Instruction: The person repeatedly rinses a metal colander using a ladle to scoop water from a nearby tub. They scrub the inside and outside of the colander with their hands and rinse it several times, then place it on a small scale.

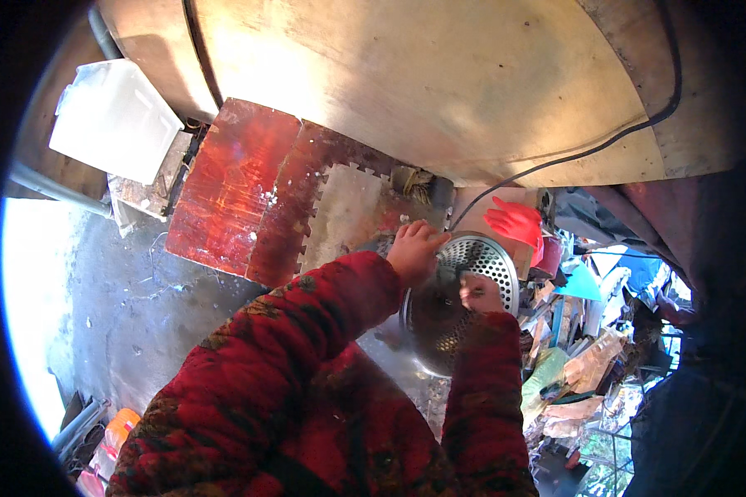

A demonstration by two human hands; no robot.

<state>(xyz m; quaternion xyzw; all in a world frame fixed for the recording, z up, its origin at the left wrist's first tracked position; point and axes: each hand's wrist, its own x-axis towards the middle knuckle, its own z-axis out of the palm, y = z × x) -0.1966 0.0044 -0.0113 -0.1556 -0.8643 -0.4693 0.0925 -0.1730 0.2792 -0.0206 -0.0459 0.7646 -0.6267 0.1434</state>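
A round perforated metal steamer tray or strainer lies before me, its rim tilted in view. My left hand rests at its upper left rim with the fingers bent over the edge. Over the middle of the perforated metal is my right hand, its fingers curled; it is slightly blurred, and I cannot tell whether it holds the small dark thing beside it. Both my sleeves are red and patterned. A red rubber glove lies just beyond the rim at the upper right.
Red-brown boards and a pale foam mat piece lie at the left. Farther left stands a white plastic box. A black cable runs along the wooden panel. Scrap wood and rubbish are heaped at the right.
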